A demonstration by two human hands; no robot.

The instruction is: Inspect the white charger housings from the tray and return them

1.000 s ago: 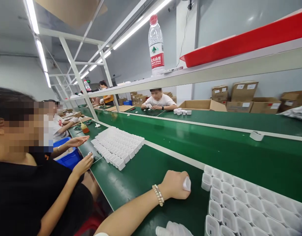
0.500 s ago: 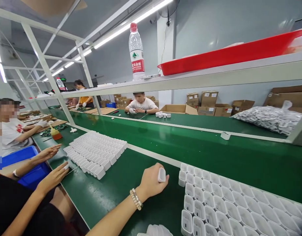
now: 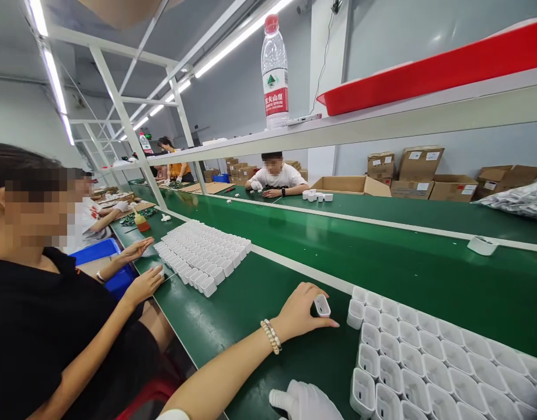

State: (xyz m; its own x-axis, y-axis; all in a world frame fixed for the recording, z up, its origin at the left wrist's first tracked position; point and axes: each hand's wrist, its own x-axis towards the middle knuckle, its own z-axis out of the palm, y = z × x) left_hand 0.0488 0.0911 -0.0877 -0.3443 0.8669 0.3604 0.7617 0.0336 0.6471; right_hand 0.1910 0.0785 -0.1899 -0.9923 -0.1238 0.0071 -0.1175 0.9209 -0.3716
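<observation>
My left hand (image 3: pixel 301 312), bare with a beaded bracelet at the wrist, pinches a small white plastic housing (image 3: pixel 323 309) between thumb and fingers. Its open end faces me and a small dark slot shows inside. The hand is just above the green table, left of a block of similar white housings (image 3: pixel 411 356) standing in close rows, open ends up. My right hand (image 3: pixel 307 402), in a white glove, shows only in part at the bottom edge. One digit points left; the rest is cut off, so I cannot tell whether it holds anything.
Another block of white housings (image 3: pixel 207 256) stands to the left, beside a co-worker's hands (image 3: pixel 141 274). A raised shelf (image 3: pixel 382 125) carries a water bottle (image 3: pixel 275 76) and a red tray (image 3: pixel 426 70). A lone housing (image 3: pixel 483 245) lies on the far side.
The view has swung left, bringing more of the neighbouring person into sight. My left hand has turned the housing and lies nearer the right-hand block. More of my gloved right hand shows.
</observation>
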